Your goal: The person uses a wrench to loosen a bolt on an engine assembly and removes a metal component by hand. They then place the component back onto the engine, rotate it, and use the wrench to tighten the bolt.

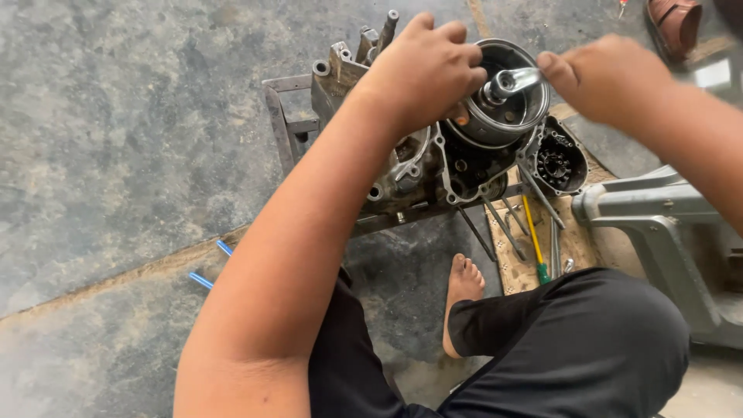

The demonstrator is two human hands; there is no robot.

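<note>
L fingers [457, 66] grip flywheel [507, 104]; R hand [600, 77] on tool [515, 80].

Bare cast metal engine case [402, 166] – dull, greasy; the round rotor [511, 108] shinier steel; concrete floor [124, 131] rough, matt, stained.

A mottled grey concrete floor [131, 116] carries everything here, crossed by a pale brownish seam. On it stands a dark angle-iron metal stand [280, 116]. Two thin blue sticks [210, 267] lie near the seam. To the right lies a flat brown patterned cardboard sheet [576, 244], with long steel rods [503, 224] and a yellow-shafted, green-handled screwdriver [534, 240] on it, beside a grey cast-metal frame piece [658, 232]
</note>
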